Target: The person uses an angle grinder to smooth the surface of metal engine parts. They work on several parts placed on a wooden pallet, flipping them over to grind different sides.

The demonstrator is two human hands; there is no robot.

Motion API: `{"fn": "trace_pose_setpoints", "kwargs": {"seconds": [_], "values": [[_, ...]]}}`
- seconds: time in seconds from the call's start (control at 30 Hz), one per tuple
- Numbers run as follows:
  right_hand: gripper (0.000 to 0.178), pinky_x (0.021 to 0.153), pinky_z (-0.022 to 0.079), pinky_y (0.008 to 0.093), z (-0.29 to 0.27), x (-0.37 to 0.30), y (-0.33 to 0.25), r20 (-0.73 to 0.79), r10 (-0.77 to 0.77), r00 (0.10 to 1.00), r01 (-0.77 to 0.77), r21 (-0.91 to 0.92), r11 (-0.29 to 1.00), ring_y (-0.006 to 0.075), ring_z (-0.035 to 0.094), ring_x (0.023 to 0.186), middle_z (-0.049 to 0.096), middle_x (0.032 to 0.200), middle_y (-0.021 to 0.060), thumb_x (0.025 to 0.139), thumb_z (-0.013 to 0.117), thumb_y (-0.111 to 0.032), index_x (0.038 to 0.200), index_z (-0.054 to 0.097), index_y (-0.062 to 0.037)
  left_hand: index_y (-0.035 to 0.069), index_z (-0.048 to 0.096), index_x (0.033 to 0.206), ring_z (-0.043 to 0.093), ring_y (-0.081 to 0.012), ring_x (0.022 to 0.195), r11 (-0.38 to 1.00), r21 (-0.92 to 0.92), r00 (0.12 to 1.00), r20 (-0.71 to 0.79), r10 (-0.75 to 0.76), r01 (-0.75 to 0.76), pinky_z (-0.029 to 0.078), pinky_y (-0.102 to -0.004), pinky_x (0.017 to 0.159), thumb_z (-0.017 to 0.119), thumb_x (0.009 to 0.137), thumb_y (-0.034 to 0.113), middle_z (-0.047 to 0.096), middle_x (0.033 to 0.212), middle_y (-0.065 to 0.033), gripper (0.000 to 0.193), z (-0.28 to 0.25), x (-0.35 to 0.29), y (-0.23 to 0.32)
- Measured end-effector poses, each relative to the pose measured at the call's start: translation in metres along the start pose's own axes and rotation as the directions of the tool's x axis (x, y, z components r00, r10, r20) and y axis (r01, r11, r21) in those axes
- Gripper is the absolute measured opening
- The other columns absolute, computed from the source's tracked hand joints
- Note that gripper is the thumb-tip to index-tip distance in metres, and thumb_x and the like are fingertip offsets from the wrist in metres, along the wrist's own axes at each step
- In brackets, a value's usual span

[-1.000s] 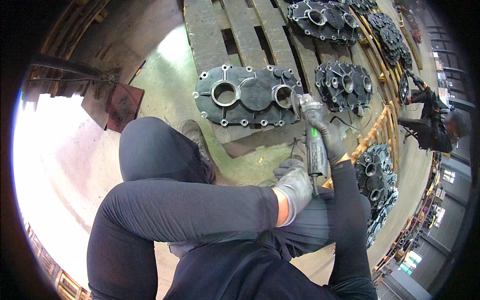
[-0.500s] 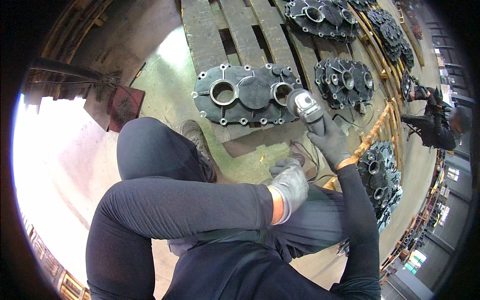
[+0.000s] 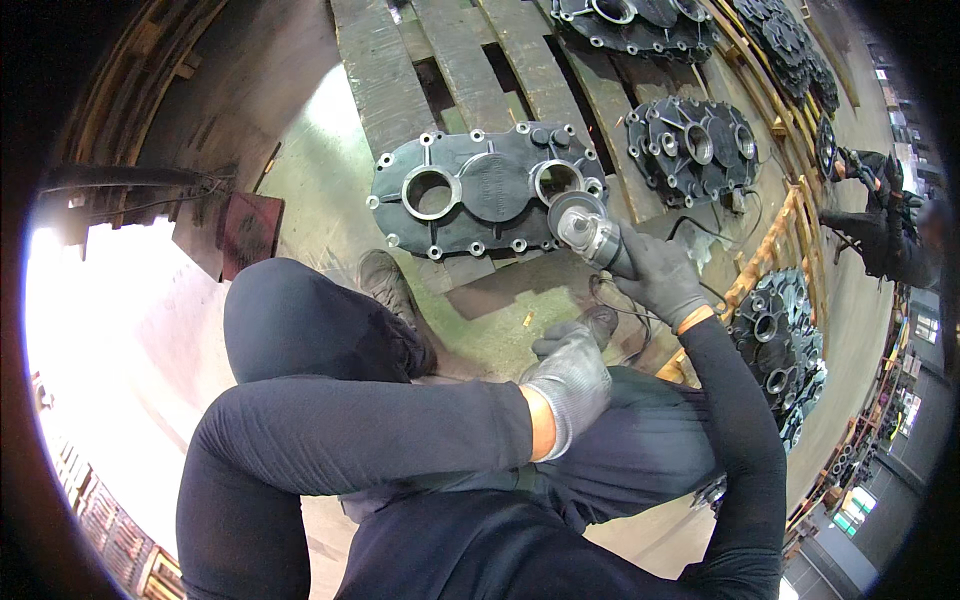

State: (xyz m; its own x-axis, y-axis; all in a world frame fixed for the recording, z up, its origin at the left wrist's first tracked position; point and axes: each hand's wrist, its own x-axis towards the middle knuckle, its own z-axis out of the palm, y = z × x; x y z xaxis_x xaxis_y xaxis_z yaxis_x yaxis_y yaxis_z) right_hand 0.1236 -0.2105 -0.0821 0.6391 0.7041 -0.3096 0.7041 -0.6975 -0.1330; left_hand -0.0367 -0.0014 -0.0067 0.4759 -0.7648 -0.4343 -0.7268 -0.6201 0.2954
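My gloved right hand [image 3: 665, 278] is closed round the body of an angle grinder [image 3: 590, 238]. The grinder's disc [image 3: 575, 208] overlaps the near right edge of a dark grey cast metal cover [image 3: 490, 190], just below its right-hand round bore; whether they touch I cannot tell. This cover lies flat, with a raised disc between two bores and bolt holes round its rim. Above my right thigh, my gloved left hand [image 3: 572, 388] is closed with fingers curled, apart from the cover. Its palm side is hidden.
A wooden pallet [image 3: 460, 80] lies under the cover's far side. Similar castings [image 3: 692, 150] lie to the right, and others [image 3: 775, 345] are stacked beside a wooden rail [image 3: 765, 250]. A cable [image 3: 690, 222] runs near the grinder. Another person [image 3: 880, 215] works at far right.
The grinder in my right hand has moved left and slightly nearer along the cover's right end. The whole view has shifted a little. My left hand stays closed over the thigh.
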Motion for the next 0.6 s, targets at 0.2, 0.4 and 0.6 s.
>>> {"fn": "trace_pose_setpoints", "kwargs": {"seconds": [0.2, 0.4, 0.6], "values": [[0.093, 0.091, 0.057, 0.0491, -0.001, -0.008, 0.025, -0.033, -0.018, 0.999, 0.019, 0.012, 1.0, 0.0399, 0.073, 0.104, 0.073, 0.123, 0.0183, 0.078, 0.091, -0.026, 0.159, 0.05, -0.0063, 0.009, 0.086, 0.102, 0.077, -0.0356, 0.077, 0.99, 0.135, 0.998, 0.06, 0.036, -0.044, 0.056, -0.0596, 0.074, 0.067, 0.093, 0.026, 0.08, 0.086, -0.0133, 0.027, -0.01, 0.001, 0.0], [0.093, 0.085, 0.058, 0.0503, 0.002, -0.003, 0.058, -0.132, -0.038, 0.991, 0.039, -0.001, 0.999, 0.0382, 0.073, 0.099, 0.073, 0.117, 0.0171, 0.078, 0.091, -0.03, 0.158, 0.049, -0.0074, 0.011, 0.086, 0.107, 0.079, -0.0375, 0.081, 0.996, 0.084, 0.994, 0.111, 0.023, -0.033, 0.058, -0.062, 0.077, 0.068, 0.094, 0.027, 0.082, 0.092, -0.0134, 0.028, -0.011, 0.009, -0.001], [0.099, 0.088, 0.058, 0.0506, 0.004, -0.001, 0.082, -0.228, 0.101, 0.968, -0.097, 0.03, 0.995, 0.0381, 0.074, 0.102, 0.074, 0.117, 0.0175, 0.076, 0.091, -0.033, 0.162, 0.047, -0.0092, 0.01, 0.086, 0.114, 0.08, -0.0372, 0.085, 0.997, -0.033, 0.982, 0.175, 0.069, -0.064, 0.059, -0.0627, 0.079, 0.068, 0.094, 0.026, 0.082, 0.098, -0.0137, 0.032, -0.015, 0.018, -0.006]]}}
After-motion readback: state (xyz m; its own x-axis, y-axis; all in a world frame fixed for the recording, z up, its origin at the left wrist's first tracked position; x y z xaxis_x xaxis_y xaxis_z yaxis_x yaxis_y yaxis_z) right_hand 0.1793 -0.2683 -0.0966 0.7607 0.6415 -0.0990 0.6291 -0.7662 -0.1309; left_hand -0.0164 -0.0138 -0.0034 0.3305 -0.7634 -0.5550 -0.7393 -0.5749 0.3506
